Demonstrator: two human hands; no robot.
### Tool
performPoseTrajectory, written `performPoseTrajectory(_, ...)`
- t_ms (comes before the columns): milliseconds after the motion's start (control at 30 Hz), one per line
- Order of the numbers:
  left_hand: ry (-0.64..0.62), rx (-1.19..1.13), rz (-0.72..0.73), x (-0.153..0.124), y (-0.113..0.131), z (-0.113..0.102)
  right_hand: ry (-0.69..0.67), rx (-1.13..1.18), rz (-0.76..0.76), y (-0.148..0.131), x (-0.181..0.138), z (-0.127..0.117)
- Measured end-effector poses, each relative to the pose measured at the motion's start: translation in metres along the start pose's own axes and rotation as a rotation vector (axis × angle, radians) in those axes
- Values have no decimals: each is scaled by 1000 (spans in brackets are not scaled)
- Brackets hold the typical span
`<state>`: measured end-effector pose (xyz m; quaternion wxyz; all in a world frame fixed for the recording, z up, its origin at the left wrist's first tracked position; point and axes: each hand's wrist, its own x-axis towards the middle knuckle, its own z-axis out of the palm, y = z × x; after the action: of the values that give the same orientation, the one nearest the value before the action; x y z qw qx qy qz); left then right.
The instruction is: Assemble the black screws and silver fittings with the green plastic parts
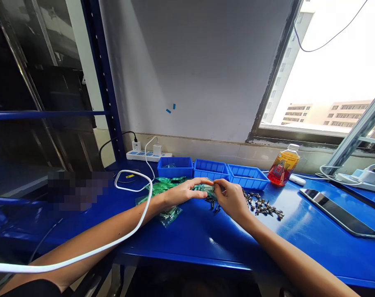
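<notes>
Green packets (pixel 167 185) lay heaped left of middle on tabletop (pixel 190 235), toward back edge. Left hand (pixel 186 189) next: thumb, fingers stood apart by clear bag (pixel 209 191). Bag sat between hands, near tabletop's middle. Right hand (pixel 233 199) pinched bag's edge, thumb to forefinger. Screws (pixel 262 207) lay scattered rightward.

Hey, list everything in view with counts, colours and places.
Rectangular plastic bins: three, blue, back centre
Plastic drink bottle: one, red and yellow, right of bins
Small plastic packets: many, greenish, centre left
Small metal fasteners: many, silvery-dark, centre right
Flat rectangular phone: one, black, right
Plastic power strips: two, white, left and right
Thin cables: several, white or black, both sides
Glossy work table: one, blue, foreground
Metal rack: one, blue, left
Framed window: one, grey, upper right
Left hand: one, bare, centre
Right hand: one, bare, beside it
</notes>
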<state>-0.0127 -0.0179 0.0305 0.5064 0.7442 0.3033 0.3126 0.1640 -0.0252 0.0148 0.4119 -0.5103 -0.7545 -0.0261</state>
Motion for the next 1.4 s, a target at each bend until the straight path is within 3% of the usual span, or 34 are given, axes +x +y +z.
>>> performPoseTrajectory(300, 0, 41, 29, -1, 2, -2, 39, 38, 5, 0, 1, 0)
performPoseTrajectory(467, -91, 167, -13, -3, 5, 5, 123, 164, 107, 12, 7, 1)
performPoseTrajectory(567, 42, 147, 5, 0, 2, 12, 135, 312, 156, 15, 10, 1)
performPoseTrajectory(667, 253, 10, -24, 5, -3, 15, 70, 495, 207, 11, 9, 1)
performPoseTrajectory(733, 330, -96, -56, 8, -5, 15, 14, 594, 239, 6, 7, 2)
performPoseTrajectory(1000, 385, -180, -49, 10, -3, 4, -105, 651, 223, -3, 4, -1)
performPoseTrajectory(1267, 418, -84, -26, 10, -4, -7, -351, 446, 58, -5, 24, -1)
performPoseTrajectory(1400, 465, -65, 9, 9, -1, -12, -307, 365, -20, -10, 39, 4)
